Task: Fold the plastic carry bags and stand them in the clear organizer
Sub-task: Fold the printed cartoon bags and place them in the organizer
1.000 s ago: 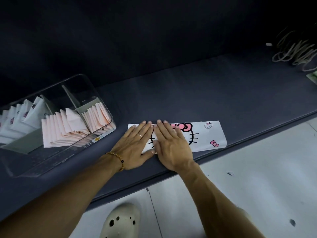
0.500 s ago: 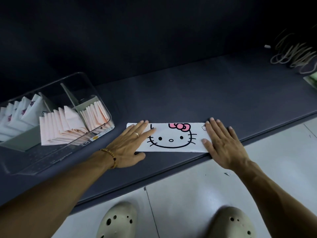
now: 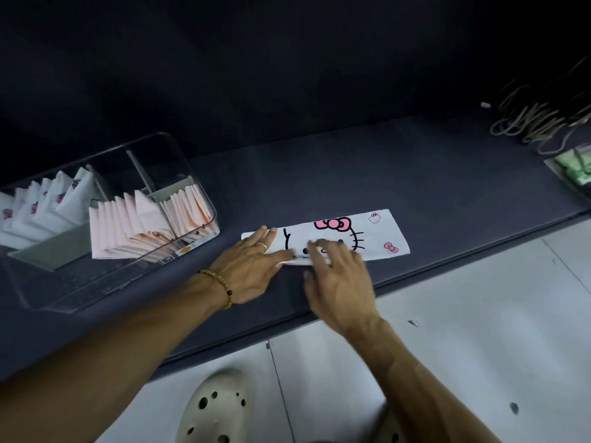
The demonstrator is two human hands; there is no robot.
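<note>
A white plastic carry bag (image 3: 371, 238) printed with a cat face and pink bow lies flat as a long strip near the front edge of the dark counter (image 3: 351, 174). My left hand (image 3: 252, 266) presses flat on the strip's left end, fingers straight. My right hand (image 3: 339, 276) lies over the middle of the strip, fingers spread and blurred with motion, covering part of the cat face. To the left stands the clear organizer (image 3: 195, 167), its compartments packed with folded pink bags (image 3: 128, 225) and folded white bags (image 3: 41, 206) standing on edge.
A bundle of beige cords or bag handles (image 3: 537, 119) lies at the counter's far right, with a green packet (image 3: 572, 167) below it. The counter's front edge runs just under my hands. Pale floor tiles and a cream clog (image 3: 214, 407) show underneath.
My right hand slid right along the strip to its end, then came back left to the middle. My left hand stayed pressed on the left end.
</note>
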